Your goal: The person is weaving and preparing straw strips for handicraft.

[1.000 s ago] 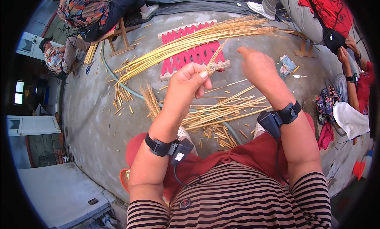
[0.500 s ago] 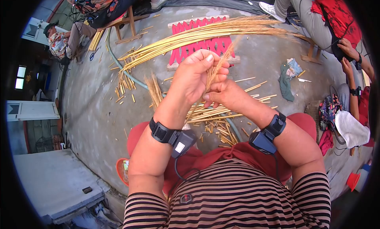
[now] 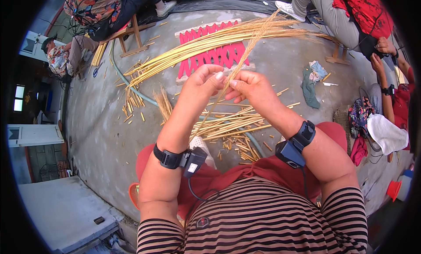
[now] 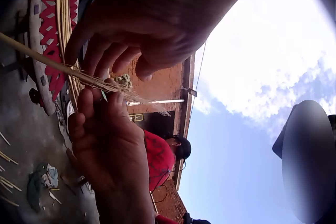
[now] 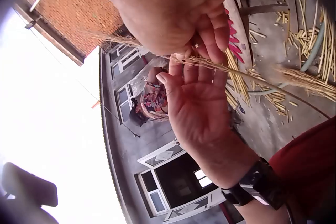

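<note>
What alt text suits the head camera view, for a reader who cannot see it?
A person's right hand pinches a feathery stalk, the left hand close beside it. Beyond, a long stalk bundle lies across red zigzag strips; nearer, cut stalks litter the grey floor. Other people sit around.

Smooth-skinned yellow straw stalks (image 3: 184, 54) with rough, feathery heads are seen on a matt grey concrete floor (image 3: 114, 153), near red cloth strips (image 3: 210, 37), a wooden stool (image 3: 133, 37) and glossy black plastic sheeting (image 3: 219, 1).
</note>
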Motion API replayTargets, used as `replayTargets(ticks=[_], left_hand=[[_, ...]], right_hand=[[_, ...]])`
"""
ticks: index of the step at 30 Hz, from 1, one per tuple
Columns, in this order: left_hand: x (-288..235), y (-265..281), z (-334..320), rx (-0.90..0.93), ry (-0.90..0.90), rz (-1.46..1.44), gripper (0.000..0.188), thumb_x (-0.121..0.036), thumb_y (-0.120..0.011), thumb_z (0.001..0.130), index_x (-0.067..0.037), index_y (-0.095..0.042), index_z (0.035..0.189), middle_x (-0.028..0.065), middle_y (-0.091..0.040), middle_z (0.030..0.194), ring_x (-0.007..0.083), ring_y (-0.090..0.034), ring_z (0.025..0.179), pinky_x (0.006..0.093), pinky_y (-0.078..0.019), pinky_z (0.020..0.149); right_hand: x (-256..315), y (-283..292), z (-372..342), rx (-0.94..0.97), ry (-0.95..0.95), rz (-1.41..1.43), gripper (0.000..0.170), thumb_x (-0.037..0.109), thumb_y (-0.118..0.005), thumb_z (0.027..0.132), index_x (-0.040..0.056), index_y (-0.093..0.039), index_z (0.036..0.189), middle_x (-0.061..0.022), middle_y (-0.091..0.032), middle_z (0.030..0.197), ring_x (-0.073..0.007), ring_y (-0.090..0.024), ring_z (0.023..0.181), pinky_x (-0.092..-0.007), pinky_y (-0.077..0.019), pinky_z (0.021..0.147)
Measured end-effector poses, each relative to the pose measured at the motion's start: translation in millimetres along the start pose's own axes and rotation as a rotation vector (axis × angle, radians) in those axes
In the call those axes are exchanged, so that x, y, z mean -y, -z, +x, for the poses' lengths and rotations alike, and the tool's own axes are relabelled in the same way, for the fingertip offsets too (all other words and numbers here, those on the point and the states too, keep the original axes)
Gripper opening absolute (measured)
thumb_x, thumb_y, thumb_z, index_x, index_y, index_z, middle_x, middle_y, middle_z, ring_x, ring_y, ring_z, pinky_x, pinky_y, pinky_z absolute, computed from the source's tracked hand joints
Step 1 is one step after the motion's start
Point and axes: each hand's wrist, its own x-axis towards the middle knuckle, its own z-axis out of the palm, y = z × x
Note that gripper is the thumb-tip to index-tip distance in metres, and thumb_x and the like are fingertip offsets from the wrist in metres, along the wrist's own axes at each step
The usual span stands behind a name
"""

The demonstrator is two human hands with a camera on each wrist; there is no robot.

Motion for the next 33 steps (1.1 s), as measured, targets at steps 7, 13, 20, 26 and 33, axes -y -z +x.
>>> replayTargets(ticks=[7,13,20,26,33], left_hand=[[6.2,-2.9,-3.9,0.026,0.066,0.137,0.005,-0.006,-0.054,0.087,-0.003,-0.054,0.091,0.0047,-0.06,0.074,0.0087,-0.054,0.057,0.0198,-0.0431,0.052],[1.0,-4.6,-6.6,0.016,0.083,0.076,0.004,-0.006,-0.052,0.087,-0.004,-0.055,0.089,0.0039,-0.06,0.07,0.0079,-0.052,0.053,0.0188,-0.0416,0.049],[2.0,-4.2,-6.4,0.019,0.066,0.104,0.011,-0.011,-0.048,0.091,-0.004,-0.056,0.089,0.0036,-0.06,0.071,0.0087,-0.054,0.057,0.0206,-0.0436,0.054],[6.3,-3.7,-4.9,0.019,0.042,0.049,0.013,-0.013,-0.046,0.092,-0.004,-0.056,0.09,0.0029,-0.06,0.071,0.0089,-0.055,0.06,0.0208,-0.0436,0.057],[0.0,-6.5,-5.8,0.012,0.047,-0.017,0.011,-0.015,-0.05,0.091,-0.007,-0.056,0.092,0.0001,-0.057,0.069,0.0055,-0.048,0.056,0.018,-0.0376,0.052]], right_hand=[[8.9,5.5,1.1,-0.055,0.03,0.013,0.013,0.009,-0.051,0.089,-0.0015,-0.058,0.088,-0.0081,-0.064,0.08,-0.0113,-0.062,0.066,-0.022,-0.0502,0.056],[6.7,7.4,1.9,-0.062,0.093,-0.066,0.011,0.008,-0.052,0.087,-0.0011,-0.058,0.087,-0.006,-0.063,0.076,-0.0098,-0.059,0.061,-0.0223,-0.0496,0.055],[11.7,7.4,-0.7,-0.042,0.037,-0.076,0.011,0.011,-0.052,0.088,0.001,-0.057,0.09,-0.0034,-0.061,0.077,-0.0079,-0.057,0.063,-0.0217,-0.0476,0.058],[12.4,5.3,-1.3,-0.046,0.041,-0.076,0.012,0.011,-0.052,0.088,0.0015,-0.057,0.091,-0.0033,-0.061,0.077,-0.0074,-0.056,0.062,-0.0213,-0.0475,0.058],[15.8,11.2,-0.7,-0.089,0.065,0.009,0.011,0.011,-0.052,0.088,0.0014,-0.057,0.091,-0.0047,-0.061,0.076,-0.0081,-0.057,0.061,-0.021,-0.0471,0.056]])
